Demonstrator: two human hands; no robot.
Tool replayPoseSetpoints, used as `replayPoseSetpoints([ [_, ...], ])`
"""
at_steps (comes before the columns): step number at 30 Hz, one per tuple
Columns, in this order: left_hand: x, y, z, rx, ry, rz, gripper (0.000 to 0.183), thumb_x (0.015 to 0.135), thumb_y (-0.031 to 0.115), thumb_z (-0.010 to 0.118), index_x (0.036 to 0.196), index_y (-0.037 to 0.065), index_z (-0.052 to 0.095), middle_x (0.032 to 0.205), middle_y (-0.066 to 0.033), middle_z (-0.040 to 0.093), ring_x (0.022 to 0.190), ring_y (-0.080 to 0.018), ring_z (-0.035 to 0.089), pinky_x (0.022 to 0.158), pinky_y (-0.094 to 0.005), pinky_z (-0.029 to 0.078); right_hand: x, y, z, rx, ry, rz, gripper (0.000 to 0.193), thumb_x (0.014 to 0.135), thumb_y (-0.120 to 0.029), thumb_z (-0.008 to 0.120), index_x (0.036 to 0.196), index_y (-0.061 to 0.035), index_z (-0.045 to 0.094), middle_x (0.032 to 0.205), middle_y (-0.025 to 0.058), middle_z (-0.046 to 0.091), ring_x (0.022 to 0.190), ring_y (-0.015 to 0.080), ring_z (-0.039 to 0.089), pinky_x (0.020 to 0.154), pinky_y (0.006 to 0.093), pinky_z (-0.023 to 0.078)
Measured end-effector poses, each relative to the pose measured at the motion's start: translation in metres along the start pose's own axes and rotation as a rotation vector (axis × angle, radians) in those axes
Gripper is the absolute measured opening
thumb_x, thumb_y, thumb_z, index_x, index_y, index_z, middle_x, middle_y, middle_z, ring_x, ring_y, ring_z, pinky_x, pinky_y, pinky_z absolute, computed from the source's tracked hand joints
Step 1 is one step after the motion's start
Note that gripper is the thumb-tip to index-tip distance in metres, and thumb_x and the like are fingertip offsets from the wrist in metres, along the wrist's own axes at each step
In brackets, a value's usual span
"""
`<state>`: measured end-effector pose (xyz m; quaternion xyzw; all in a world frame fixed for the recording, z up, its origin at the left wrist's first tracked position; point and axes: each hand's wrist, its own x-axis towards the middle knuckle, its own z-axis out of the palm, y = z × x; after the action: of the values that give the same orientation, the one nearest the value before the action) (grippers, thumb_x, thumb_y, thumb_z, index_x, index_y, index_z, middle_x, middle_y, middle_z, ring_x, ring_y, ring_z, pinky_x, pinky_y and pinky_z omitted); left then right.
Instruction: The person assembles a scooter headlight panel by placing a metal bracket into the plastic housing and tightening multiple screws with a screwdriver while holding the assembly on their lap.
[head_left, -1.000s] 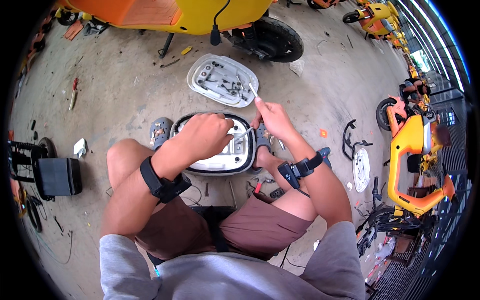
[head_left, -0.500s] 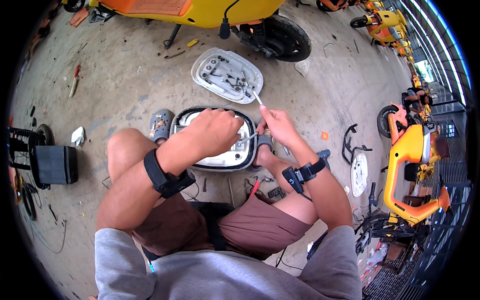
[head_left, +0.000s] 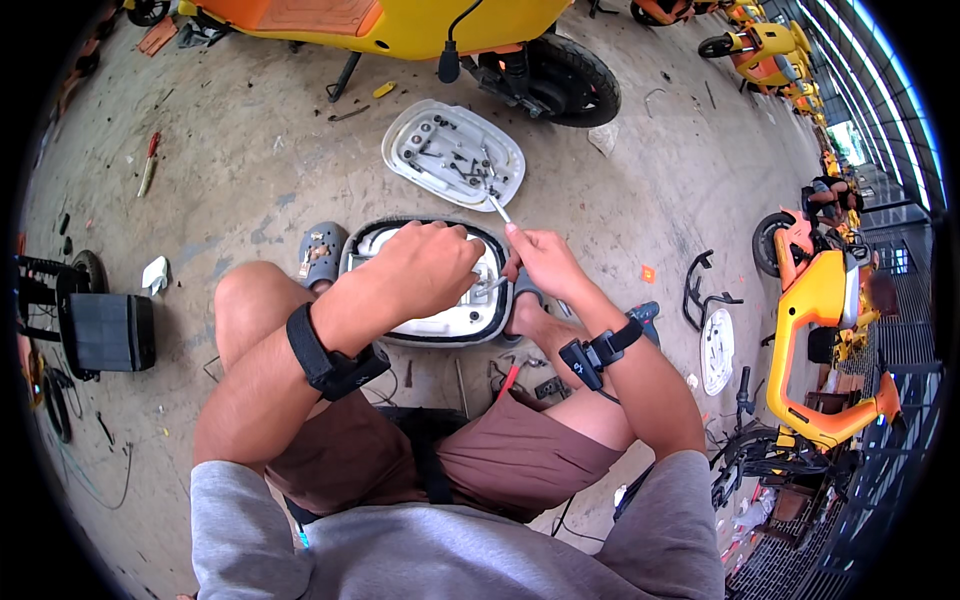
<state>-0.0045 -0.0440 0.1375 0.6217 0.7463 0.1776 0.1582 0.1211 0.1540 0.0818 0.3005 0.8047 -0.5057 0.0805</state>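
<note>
My left hand (head_left: 430, 265) is closed in a fist over a white oval shell with a black rim (head_left: 455, 324), lying between my feet; its fingers hide what they grip. My right hand (head_left: 548, 263) is closed on a slim silver metal rod (head_left: 501, 211), held at the shell's right edge and pointing up and away. A bent grey metal tool (head_left: 492, 286) shows between the hands over the shell, and I cannot tell which hand it belongs to. Just beyond, a white oval tray (head_left: 394, 155) holds several bolts and small metal parts.
A yellow scooter (head_left: 400, 30) stands at the far side on its stand. Another yellow frame (head_left: 790, 350) is at the right, near a black bracket (head_left: 697, 290) and a second white panel (head_left: 717, 350). A black box (head_left: 115, 330) sits at the left. A red-handled tool (head_left: 511, 377) lies near my legs.
My right hand has moved slightly left and down, the silver rod swinging with it towards the shell. My left hand stays nearly in place.
</note>
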Motion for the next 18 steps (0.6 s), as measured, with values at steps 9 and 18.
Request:
replayPoseSetpoints([
  [9, 0.0, 0.0, 0.0, 0.001, -0.002, -0.004, 0.023, 0.085, 0.02, 0.068, 0.101, 0.003, 0.066, 0.094, -0.0155, 0.068, 0.09, -0.0343, 0.067, 0.079, -0.0444, 0.053, 0.003, 0.004, 0.002, 0.024, -0.041, -0.017, 0.052, 0.102, -0.039, 0.049, 0.076, 0.0011, 0.068, 0.071, 0.0079, 0.068, 0.067, 0.0147, 0.062, 0.069, 0.0304, 0.049],
  [18, 0.0, 0.002, -0.001, 0.01, -0.019, -0.006, 0.023, 0.085, 0.02, 0.067, 0.101, 0.003, 0.065, 0.094, -0.0157, 0.068, 0.091, -0.0342, 0.067, 0.08, -0.0441, 0.052, -0.008, -0.017, -0.022, -0.22, 0.066, -0.032, 0.031, 0.093, -0.024, 0.058, 0.112, -0.0035, 0.072, 0.078, 0.0098, 0.068, 0.072, 0.0189, 0.063, 0.068, 0.0332, 0.05],
])
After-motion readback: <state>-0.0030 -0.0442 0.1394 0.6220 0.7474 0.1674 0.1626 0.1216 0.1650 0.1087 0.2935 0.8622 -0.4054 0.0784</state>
